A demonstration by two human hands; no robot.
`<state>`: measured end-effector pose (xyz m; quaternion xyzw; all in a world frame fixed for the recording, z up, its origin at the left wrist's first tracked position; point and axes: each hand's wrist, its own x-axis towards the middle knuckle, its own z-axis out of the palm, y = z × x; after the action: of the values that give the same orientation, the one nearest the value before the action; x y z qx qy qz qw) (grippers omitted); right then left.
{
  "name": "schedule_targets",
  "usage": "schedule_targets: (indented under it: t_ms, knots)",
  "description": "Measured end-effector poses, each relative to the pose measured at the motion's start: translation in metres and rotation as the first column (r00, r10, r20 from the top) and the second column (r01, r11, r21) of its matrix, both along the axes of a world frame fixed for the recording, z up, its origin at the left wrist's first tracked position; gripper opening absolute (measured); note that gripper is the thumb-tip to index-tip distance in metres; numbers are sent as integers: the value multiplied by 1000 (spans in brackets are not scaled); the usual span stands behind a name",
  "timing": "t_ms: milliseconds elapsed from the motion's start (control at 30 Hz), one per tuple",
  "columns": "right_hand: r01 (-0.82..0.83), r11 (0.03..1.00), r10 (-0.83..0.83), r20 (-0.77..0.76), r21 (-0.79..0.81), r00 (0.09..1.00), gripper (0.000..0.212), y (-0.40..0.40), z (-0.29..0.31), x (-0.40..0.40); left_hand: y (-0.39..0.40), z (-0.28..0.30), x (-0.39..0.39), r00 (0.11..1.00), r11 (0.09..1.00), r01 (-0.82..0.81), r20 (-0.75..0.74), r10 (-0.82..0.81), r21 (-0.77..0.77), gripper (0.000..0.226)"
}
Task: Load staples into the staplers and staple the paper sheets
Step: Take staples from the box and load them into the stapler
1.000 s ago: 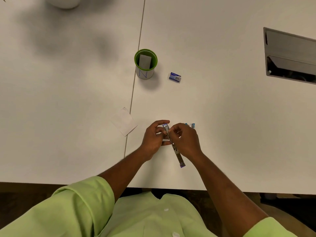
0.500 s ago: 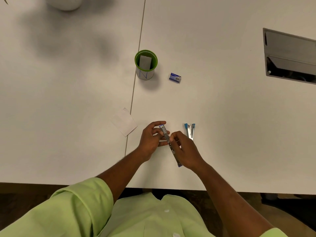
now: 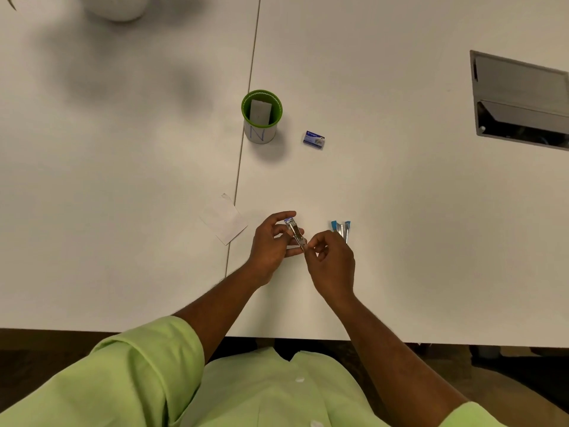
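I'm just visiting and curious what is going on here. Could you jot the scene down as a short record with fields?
Left hand: holds a small stapler, opened
Right hand: fingertips pinch at the stapler's near end
Second stapler: blue, on the table, beside the right hand
Staple box: right of the cup
Green cup: upright, white card inside
Paper: flat, left of the hands
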<state>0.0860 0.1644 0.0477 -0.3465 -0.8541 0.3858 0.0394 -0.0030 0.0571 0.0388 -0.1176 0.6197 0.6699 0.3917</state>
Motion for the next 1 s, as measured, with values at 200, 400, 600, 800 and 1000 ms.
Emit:
schedule_targets:
  t_ms: [200, 400, 600, 800, 1000]
  knots:
    - [-12, 993, 9, -26, -118, 1000, 14, 4, 4, -2, -1, 2, -6, 998, 999, 53, -38, -53, 2, 38]
    - [64, 990, -69, -34, -123, 997, 9, 3, 15, -30, 2, 2, 2, 996, 997, 74, -55, -74, -2, 39]
    - [176, 941, -173, 37, -290, 984, 13, -2, 10, -36, 2, 2, 4, 999, 999, 33, -12, -33, -13, 23]
    - [243, 869, -224, 96, -431, 970, 12, -3, 4, -14, -1, -6, 7, 997, 997, 12, -79, -18, -75, 24]
    - [237, 858, -204, 122, -455, 971, 12, 0, 1, -8, 0, -7, 11, 996, 996, 37, -75, -43, -84, 26]
